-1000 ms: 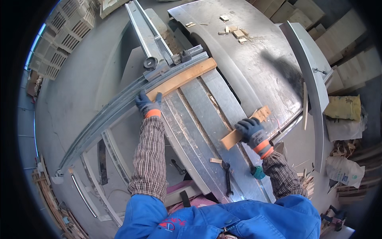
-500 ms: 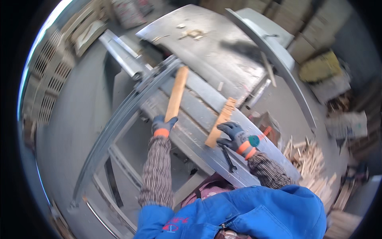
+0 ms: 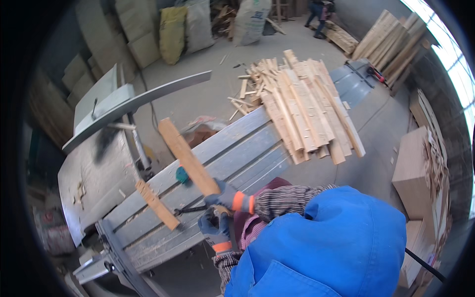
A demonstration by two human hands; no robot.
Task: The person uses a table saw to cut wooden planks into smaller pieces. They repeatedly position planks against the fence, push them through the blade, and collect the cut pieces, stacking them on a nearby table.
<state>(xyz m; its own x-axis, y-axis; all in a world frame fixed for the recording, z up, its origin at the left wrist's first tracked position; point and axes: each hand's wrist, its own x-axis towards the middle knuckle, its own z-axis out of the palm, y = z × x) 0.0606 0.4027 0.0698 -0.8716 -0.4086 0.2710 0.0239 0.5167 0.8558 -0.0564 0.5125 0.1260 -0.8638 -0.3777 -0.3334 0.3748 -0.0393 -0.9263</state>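
Observation:
My right hand (image 3: 222, 194), in a grey glove with an orange cuff, is closed around the near part of a wooden board (image 3: 188, 156). The board slants up and away over the slatted metal table (image 3: 247, 143). Just below its near end is my left hand (image 3: 215, 228), gloved alike, with thumb and fingers apart; whether it touches the board I cannot tell. A dark open-end wrench (image 3: 190, 210) lies beside the hands. Farther left, a shorter board with notches (image 3: 157, 204) rests across the slats. A small teal object (image 3: 181, 174) sits beside the held board.
Left of the slats is a metal saw table (image 3: 99, 173) with wood scraps and a long guard bar (image 3: 143, 99) above it. A large stack of wooden strips (image 3: 309, 109) lies at the table's right end. Sacks (image 3: 173, 34) stand behind; a person (image 3: 319, 15) is far off.
The view has swung to the right. The board has passed from my left hand to my right hand, which has left the notched board. My left hand is now near the board's end.

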